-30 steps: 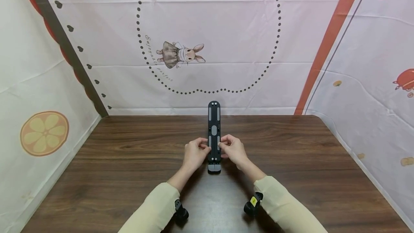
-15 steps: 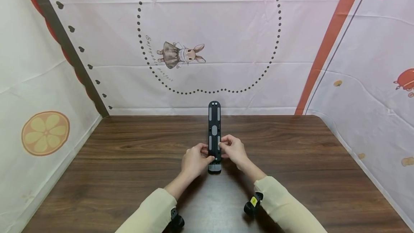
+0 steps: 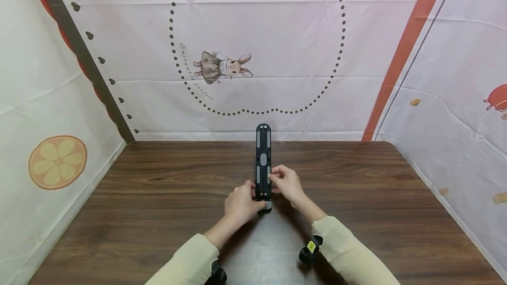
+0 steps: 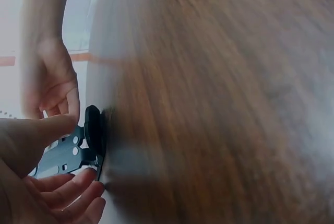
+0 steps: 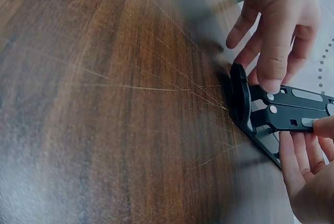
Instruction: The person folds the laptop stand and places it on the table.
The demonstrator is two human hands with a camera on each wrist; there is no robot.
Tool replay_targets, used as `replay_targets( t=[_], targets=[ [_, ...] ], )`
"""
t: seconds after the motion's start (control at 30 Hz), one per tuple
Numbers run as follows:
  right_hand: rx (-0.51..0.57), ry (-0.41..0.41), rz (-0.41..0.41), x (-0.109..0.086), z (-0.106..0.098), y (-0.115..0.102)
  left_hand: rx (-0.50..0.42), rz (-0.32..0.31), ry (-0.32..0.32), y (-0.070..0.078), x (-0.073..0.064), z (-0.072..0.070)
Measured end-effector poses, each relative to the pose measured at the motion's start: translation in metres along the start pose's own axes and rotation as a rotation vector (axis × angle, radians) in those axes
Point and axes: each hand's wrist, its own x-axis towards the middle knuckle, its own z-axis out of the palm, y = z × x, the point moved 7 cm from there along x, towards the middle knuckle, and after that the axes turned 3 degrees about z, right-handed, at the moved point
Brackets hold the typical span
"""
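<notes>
Inwardly angled, right hand (image 3: 288, 185) pinching black stand (image 3: 263, 149), left hand (image 3: 239, 202) at its near end, left hand's grip unclear.

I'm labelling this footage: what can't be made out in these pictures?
Head view: part of the grey end piece of the long, black, round-ended, grey-padded stand, covered by the thumb of the bare left hand.
Head view: some fingertips of the bare right hand, hidden behind the stand.
Left wrist view: part of the left hand, cut off by the left edge.
Right wrist view: the stand's far end, cut off by the right edge.
</notes>
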Motion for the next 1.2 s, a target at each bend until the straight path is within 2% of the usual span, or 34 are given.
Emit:
replay_targets(
  t=[0.37, 0.8, 1.03, 1.2],
  targets=[
    [0.0, -0.001, 0.004, 0.0, 0.0, 0.0, 0.125, 0.046, -0.002, 0.009, 0.001, 0.006],
    [-0.003, 0.006, 0.025, 0.001, 0.0, 0.004, 0.182, 0.047, 0.003, 0.012, 0.003, 0.01],
    [0.025, -0.009, 0.032, -0.002, 0.0, 0.0, 0.162, 0.049, 0.006, 0.011, 0.004, 0.012],
    [0.053, -0.005, 0.036, 0.002, 0.0, 0.004, 0.106, 0.049, 0.006, 0.007, 0.003, 0.01]
  ],
)
